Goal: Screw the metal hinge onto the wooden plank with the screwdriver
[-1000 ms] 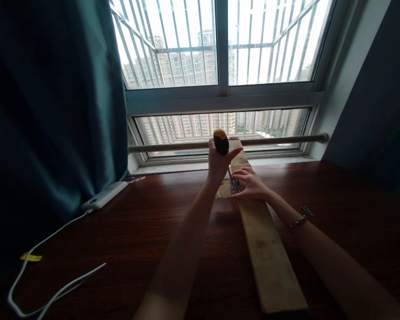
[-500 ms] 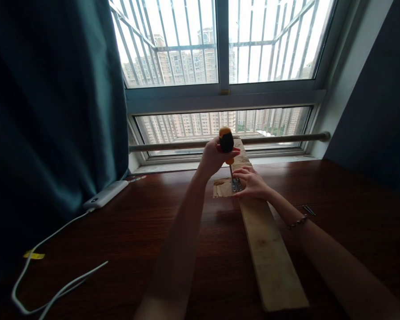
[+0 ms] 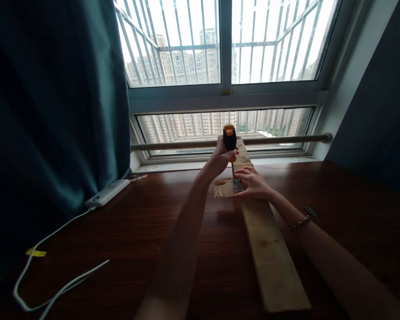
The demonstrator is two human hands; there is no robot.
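Observation:
My left hand (image 3: 219, 156) is closed around the black and orange handle of a screwdriver (image 3: 230, 137). The screwdriver stands nearly upright, its shaft pointing down to a small metal hinge (image 3: 238, 185). My right hand (image 3: 256, 184) rests on a long wooden board (image 3: 270, 244), with thumb and fingers on either side of the hinge, steadying it. The hinge lies across the board's left edge and a short, rough piece of wood (image 3: 223, 188). Whether the tip sits in a screw head is too small to tell.
Several loose screws (image 3: 310, 211) lie on the dark wooden table (image 3: 136, 249), right of the board. At left are a white power bank (image 3: 108, 193), its white cable (image 3: 58, 231) and a yellow strip (image 3: 36, 253). A curtain (image 3: 86, 89) and a barred window (image 3: 225, 66) stand behind.
My left hand has turned slightly with the screwdriver, and the handle tilts a little differently. My right hand stays on the hinge. The whole view has shifted slightly.

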